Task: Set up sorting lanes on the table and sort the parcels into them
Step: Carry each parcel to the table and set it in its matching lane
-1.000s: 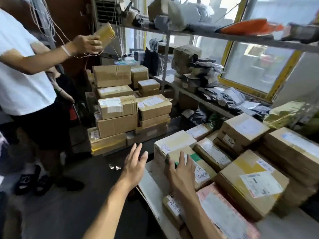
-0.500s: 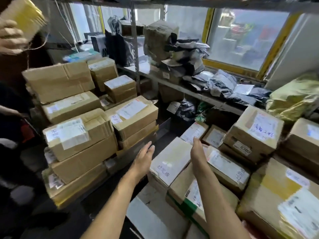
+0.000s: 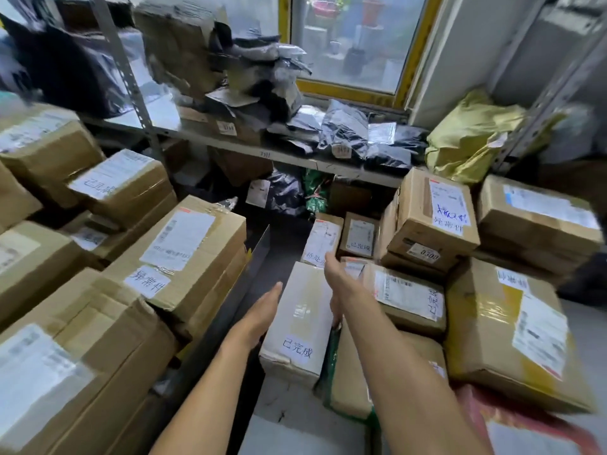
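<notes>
A white parcel (image 3: pixel 297 323) with a handwritten label lies at the left edge of the table (image 3: pixel 289 425). My left hand (image 3: pixel 262 311) lies flat against its left side, fingers straight. The right hand (image 3: pixel 338 284) rests on its right edge, thumb forward and fingers reaching down between it and the brown parcel with green tape (image 3: pixel 348 372). Beyond lie two small labelled boxes (image 3: pixel 322 239) (image 3: pixel 359 236). To the right are a flat labelled box (image 3: pixel 407 297) and a large taped carton (image 3: pixel 512 339).
Stacked brown cartons (image 3: pixel 184 251) fill the left, across a narrow dark gap from the table. More cartons (image 3: pixel 433 215) (image 3: pixel 538 215) are piled at the back right. A metal shelf (image 3: pixel 295 159) behind holds grey poly bags (image 3: pixel 345 133) and a yellow bag (image 3: pixel 473 139).
The view has swung right and down, and the other person has left the frame. Both my hands have moved forward and closed in on the two sides of the white parcel.
</notes>
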